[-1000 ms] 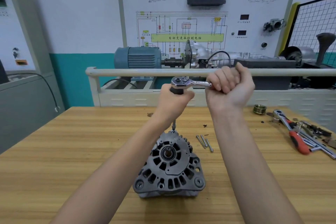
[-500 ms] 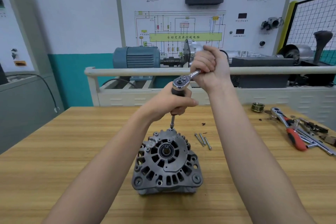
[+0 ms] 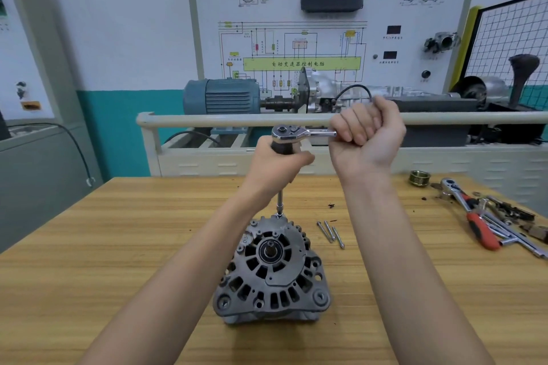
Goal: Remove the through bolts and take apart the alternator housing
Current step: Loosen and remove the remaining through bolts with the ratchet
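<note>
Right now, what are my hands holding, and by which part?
Both hold the ratchet wrench. The right hand grips its handle end; the left hand wraps the dark extension grip just under the head, over the alternator.

Bare wooden surface [image 3: 118,246] lies open left of the grey ribbed alternator housing [image 3: 272,270]. Just right of it three loose steel through bolts [image 3: 330,231] lie, with open boards beyond, until the red-handled ratchet and scattered metal tools [image 3: 486,222] near the right edge. Behind, a cream guard rail [image 3: 207,120] bars the far side.
</note>
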`<state>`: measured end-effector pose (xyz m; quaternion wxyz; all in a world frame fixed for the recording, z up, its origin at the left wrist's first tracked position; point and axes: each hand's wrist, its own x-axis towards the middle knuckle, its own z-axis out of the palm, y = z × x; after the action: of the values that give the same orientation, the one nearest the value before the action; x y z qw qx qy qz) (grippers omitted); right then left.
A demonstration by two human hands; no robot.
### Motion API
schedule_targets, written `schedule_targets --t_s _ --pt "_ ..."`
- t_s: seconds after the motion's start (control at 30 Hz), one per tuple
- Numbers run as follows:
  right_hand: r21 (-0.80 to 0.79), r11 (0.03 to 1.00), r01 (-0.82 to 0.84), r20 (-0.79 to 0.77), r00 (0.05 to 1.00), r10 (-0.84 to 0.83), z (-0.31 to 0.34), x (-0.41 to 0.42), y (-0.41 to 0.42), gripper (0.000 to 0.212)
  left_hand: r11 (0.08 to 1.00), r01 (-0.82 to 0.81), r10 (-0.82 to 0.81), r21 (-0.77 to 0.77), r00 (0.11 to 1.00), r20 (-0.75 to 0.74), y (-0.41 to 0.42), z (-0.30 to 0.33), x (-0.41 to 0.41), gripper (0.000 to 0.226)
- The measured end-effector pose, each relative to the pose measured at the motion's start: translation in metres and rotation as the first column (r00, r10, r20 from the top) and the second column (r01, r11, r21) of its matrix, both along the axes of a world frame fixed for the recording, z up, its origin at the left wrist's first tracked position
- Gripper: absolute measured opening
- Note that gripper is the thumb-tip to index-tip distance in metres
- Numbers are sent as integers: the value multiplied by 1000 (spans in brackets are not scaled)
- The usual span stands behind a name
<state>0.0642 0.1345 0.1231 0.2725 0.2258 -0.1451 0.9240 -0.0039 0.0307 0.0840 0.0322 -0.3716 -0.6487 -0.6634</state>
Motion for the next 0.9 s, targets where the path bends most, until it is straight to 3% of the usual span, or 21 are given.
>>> schedule_targets --t_s 0.1,0.2,0.33,0.47,0.53,0.6,0.73,0.83,0.9 --pt "-10 954 -300 63 952 300 12 -18 17 50 943 316 -316 -107 948 19 -9 5 -2 34" --pt "12 921 -390 141 912 384 20 -27 22 48 897 409 -406 -168 912 56 -8 9 -5 40" --pt "-39 972 -232 76 969 234 11 -18 12 54 959 277 -275 -52 960 46 -5 3 -7 42" --pt "-13 991 131 7 991 -131 -12 10 -15 57 988 -3 -10 155 997 79 7 -7 -3 50" --pt "27 965 261 -14 965 -261 -18 19 -25 60 978 -84 69 190 994 84 11 -9 -1 52" --pt "41 962 269 -27 963 -268 -15 20 -25 60 984 -82 74 161 995 60 10 -8 -1 49" --pt "29 999 -21 54 998 19 5 3 0 56 979 197 -200 -54 979 -40 -7 -2 -8 38" --pt "59 960 -273 141 955 263 20 -15 10 56 890 442 -440 -113 897 47 -14 4 -10 43" --pt "57 945 -322 164 937 309 25 -22 11 56 873 469 -463 -131 883 75 -14 5 -12 44"
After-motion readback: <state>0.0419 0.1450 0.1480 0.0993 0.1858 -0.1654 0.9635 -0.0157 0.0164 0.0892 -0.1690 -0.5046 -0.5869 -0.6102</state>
